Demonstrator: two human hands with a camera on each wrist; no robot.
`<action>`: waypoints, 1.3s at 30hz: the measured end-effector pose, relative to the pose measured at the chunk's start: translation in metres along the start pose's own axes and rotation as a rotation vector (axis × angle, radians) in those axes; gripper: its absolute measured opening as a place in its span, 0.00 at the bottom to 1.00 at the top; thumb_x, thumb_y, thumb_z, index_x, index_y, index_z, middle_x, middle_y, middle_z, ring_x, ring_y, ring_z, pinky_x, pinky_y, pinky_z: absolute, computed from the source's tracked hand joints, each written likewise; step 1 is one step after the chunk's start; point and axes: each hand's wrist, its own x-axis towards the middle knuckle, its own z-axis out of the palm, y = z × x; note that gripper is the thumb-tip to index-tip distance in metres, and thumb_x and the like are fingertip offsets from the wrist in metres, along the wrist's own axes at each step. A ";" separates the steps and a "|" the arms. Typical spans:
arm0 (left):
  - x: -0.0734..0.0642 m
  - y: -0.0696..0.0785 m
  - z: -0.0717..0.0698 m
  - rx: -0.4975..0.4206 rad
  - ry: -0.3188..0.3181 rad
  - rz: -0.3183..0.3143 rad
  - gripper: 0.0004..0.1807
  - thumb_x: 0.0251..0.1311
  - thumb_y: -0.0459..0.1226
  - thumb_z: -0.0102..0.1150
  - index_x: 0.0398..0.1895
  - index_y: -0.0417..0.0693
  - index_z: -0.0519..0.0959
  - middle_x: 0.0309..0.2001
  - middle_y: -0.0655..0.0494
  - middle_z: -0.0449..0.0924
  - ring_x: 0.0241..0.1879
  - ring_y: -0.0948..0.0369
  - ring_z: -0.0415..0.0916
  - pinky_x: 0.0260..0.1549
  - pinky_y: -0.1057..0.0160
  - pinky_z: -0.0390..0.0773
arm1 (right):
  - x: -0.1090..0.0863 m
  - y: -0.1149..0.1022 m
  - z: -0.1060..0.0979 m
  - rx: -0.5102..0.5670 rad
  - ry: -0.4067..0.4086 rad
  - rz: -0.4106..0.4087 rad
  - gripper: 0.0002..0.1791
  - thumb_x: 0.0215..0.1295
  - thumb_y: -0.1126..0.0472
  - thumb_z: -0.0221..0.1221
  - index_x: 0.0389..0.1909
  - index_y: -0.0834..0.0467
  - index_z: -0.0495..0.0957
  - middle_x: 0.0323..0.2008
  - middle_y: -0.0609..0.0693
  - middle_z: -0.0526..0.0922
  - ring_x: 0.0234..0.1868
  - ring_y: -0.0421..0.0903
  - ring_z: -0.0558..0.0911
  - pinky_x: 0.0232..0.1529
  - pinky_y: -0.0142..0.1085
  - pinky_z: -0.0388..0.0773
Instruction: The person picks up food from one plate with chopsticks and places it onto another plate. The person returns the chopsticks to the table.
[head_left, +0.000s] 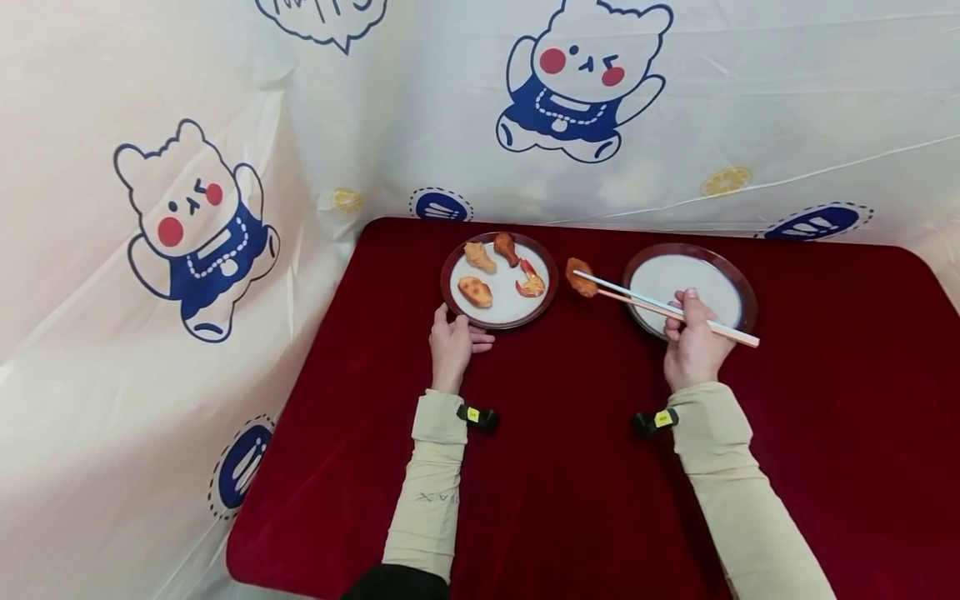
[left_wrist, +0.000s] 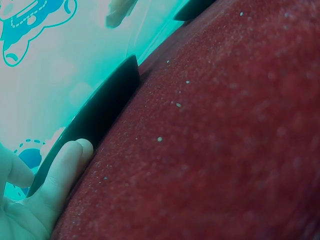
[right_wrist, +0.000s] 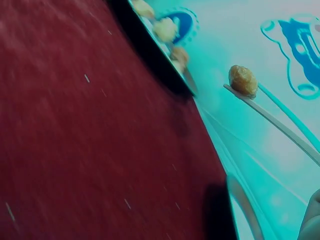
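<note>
My right hand (head_left: 696, 346) holds a pair of chopsticks (head_left: 660, 308), one bluish white and one pinkish. Between their tips hangs a browned, fried-looking food piece (head_left: 581, 277), above the cloth between two plates; the right wrist view also shows this piece (right_wrist: 243, 81) raised. At the left plate (head_left: 501, 321), my left hand (head_left: 452, 346) grips the near rim, its thumb at the edge and its fingers (left_wrist: 65, 162) against the outer side. On that plate lie a drumstick (head_left: 506, 248), a pale fried piece (head_left: 480, 257), a golden oval piece (head_left: 475, 292) and a red-and-yellow claw-like piece (head_left: 531, 282).
A second brown-rimmed plate (head_left: 678, 271) with a white centre stands under and beyond my right hand. Dark red cloth covers the table (head_left: 570, 467). White printed curtains (head_left: 450, 108) hang close behind the far edge and along the left side.
</note>
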 end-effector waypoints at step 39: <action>0.003 -0.003 0.000 -0.012 -0.002 0.013 0.32 0.70 0.36 0.37 0.77 0.47 0.47 0.36 0.37 0.83 0.27 0.52 0.86 0.28 0.58 0.89 | -0.043 0.070 0.043 -0.526 -0.202 -0.118 0.18 0.61 0.55 0.65 0.40 0.68 0.85 0.23 0.41 0.85 0.13 0.32 0.74 0.15 0.21 0.74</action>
